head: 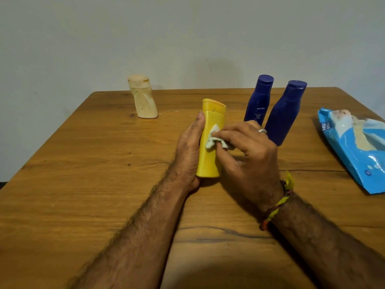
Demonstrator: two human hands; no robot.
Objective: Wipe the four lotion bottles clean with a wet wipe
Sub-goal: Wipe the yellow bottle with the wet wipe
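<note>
My left hand (188, 151) grips a yellow lotion bottle (211, 157) from its left side, cap pointing away from me. My right hand (248, 151) pinches a crumpled white wet wipe (212, 138) against the bottle's front. A cream bottle (142, 97) stands at the far left of the wooden table (83, 184). Two dark blue bottles stand behind my right hand: one with a label (259, 99), and a plain one (285, 113) to its right.
A blue pack of wet wipes (356, 147) lies at the table's right edge. A plain wall rises behind the table's far edge.
</note>
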